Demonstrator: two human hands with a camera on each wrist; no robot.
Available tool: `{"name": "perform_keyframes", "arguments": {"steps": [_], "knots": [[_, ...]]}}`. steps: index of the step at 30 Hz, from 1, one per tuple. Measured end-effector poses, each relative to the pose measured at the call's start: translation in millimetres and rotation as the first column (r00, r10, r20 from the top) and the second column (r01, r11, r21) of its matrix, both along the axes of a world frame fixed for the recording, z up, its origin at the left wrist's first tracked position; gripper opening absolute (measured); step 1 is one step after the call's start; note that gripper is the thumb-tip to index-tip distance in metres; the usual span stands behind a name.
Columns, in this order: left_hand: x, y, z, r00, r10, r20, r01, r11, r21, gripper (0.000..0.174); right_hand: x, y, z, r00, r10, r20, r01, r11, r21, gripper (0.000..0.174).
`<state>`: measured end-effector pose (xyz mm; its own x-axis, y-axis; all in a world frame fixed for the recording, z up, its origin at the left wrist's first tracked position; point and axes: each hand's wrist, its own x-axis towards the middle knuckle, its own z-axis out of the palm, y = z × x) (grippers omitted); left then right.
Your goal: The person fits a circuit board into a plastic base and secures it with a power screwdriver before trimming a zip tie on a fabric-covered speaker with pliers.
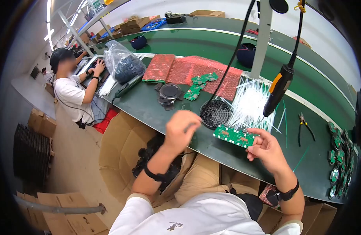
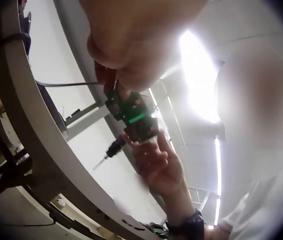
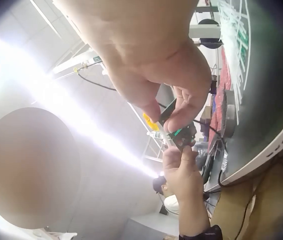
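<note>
My right hand (image 1: 268, 150) pinches the right end of a long green circuit board (image 1: 233, 136) between thumb and fingers. The board is held above the bench's near edge, with white pads and copper-brown patches facing up. Left of the board's free end is my left hand (image 1: 182, 131), fingers bent, its thumb and forefinger toward the board. In the left wrist view the left hand (image 2: 131, 45) overlaps the board (image 2: 136, 115); I cannot tell whether it pinches anything. In the right wrist view the board is seen nearly edge-on, between the right hand (image 3: 151, 65) and left hand (image 3: 184, 172).
Behind the board are a black round dish (image 1: 215, 113) and a heap of white strips (image 1: 251, 102). A yellow-black electric screwdriver (image 1: 280, 88) hangs at right, near pliers (image 1: 304, 129). More green boards (image 1: 194, 92) lie by red bubble wrap (image 1: 215, 74). Another person (image 1: 72, 84) sits left.
</note>
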<state>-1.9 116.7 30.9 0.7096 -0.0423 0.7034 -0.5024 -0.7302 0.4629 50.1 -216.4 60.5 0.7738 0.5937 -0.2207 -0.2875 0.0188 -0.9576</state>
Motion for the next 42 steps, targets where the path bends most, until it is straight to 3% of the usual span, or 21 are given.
{"name": "perform_keyframes", "arguments": {"steps": [3,4,5,6,7,8,10,14,16,20,22,24,27,28,29,32,33,36,39,41,42], "knots": [[25,43,9,0.924,0.381,-0.014,-0.372,0.91,0.185,0.048,11,-16,-20,0.99,-0.054,0.126,0.076,0.981,-0.178,0.06],[39,66,-3,0.876,0.482,-0.027,-0.465,0.859,0.215,0.057,12,-21,-21,0.97,0.03,0.24,0.053,0.943,-0.329,0.058],[48,81,-9,0.83,0.555,-0.055,-0.519,0.805,0.287,0.066,14,-26,-20,0.935,0.128,0.332,0.048,0.879,-0.474,0.056],[57,94,-12,0.777,0.626,-0.074,-0.564,0.743,0.362,0.075,15,-31,-13,0.935,0.102,0.339,0.075,0.879,-0.471,0.056],[64,104,-15,0.734,0.652,-0.191,-0.544,0.733,0.408,0.086,19,-34,-4,0.82,0.221,0.528,0.195,0.76,-0.62,0.051],[73,116,-22,0.749,0.623,-0.225,-0.518,0.763,0.386,0.083,24,-38,3,0.668,0.374,0.644,0.343,0.613,-0.712,0.046],[83,126,-26,0.732,0.588,-0.344,-0.498,0.806,0.319,0.075,49,-47,13,0.641,0.327,0.694,0.508,0.497,-0.703,0.027],[81,125,-34,0.764,0.611,-0.208,-0.55,0.784,0.288,0.062,145,-66,12,0.6,0.181,0.779,0.534,0.635,-0.558,0.02],[69,114,-25,0.795,0.6,-0.084,-0.596,0.8,0.074,0.056,206,-63,3,0.636,0.047,0.77,0.536,0.691,-0.485,0.025],[-2,45,6,0.953,0.291,-0.079,-0.301,0.908,-0.29,0.055,298,-35,-6,0.549,0.054,0.834,0.585,0.687,-0.43,0.043],[-39,2,7,0.992,0.113,-0.06,-0.124,0.964,-0.234,0.059,333,-14,-11,0.421,0.147,0.895,0.681,0.6,-0.419,0.057],[-66,-36,2,0.981,0.025,-0.193,-0.04,0.996,-0.077,0.065,363,4,-27,0.386,0.156,0.909,0.702,0.59,-0.4,0.061],[-72,-71,-25,0.945,-0.007,-0.326,-0.016,0.998,-0.067,0.069,397,19,-45,0.359,0.197,0.912,0.708,0.579,-0.404,0.063],[-70,-79,-28,0.944,-0.001,-0.33,-0.017,0.998,-0.054,0.068,395,22,-39,0.373,0.227,0.899,0.696,0.572,-0.434,0.06],[-65,-85,-26,0.944,0.047,-0.326,-0.042,0.999,0.024,0.067,393,20,-29,0.503,0.202,0.84,0.617,0.597,-0.513,0.055],[-47,-88,-36,0.953,0.119,-0.28,-0.082,0.987,0.139,0.066,385,16,-37,0.475,0.092,0.875,0.712,0.544,-0.444,0.053],[-44,-88,-39,0.949,0.127,-0.289,-0.092,0.987,0.132,0.066,377,9,-37,0.444,0.011,0.896,0.761,0.524,-0.383,0.056],[-45,-87,-41,0.941,0.147,-0.305,-0.115,0.986,0.12,0.065,344,-34,-25,0.363,-0.028,0.931,0.827,0.471,-0.308,0.056],[-51,-84,-38,0.953,0.108,-0.282,-0.098,0.994,0.048,0.06,263,-88,-1,0.276,-0.006,0.961,0.808,0.543,-0.229,0.056],[-53,-89,-24,0.967,0.078,-0.243,-0.08,0.997,0.002,0.052,190,-117,15,0.247,0.019,0.969,0.731,0.653,-0.199,0.053],[-54,-95,-14,0.974,0.038,-0.223,-0.055,0.996,-0.074,0.048,155,-129,21,0.28,0.044,0.959,0.69,0.685,-0.233,0.052]]}}
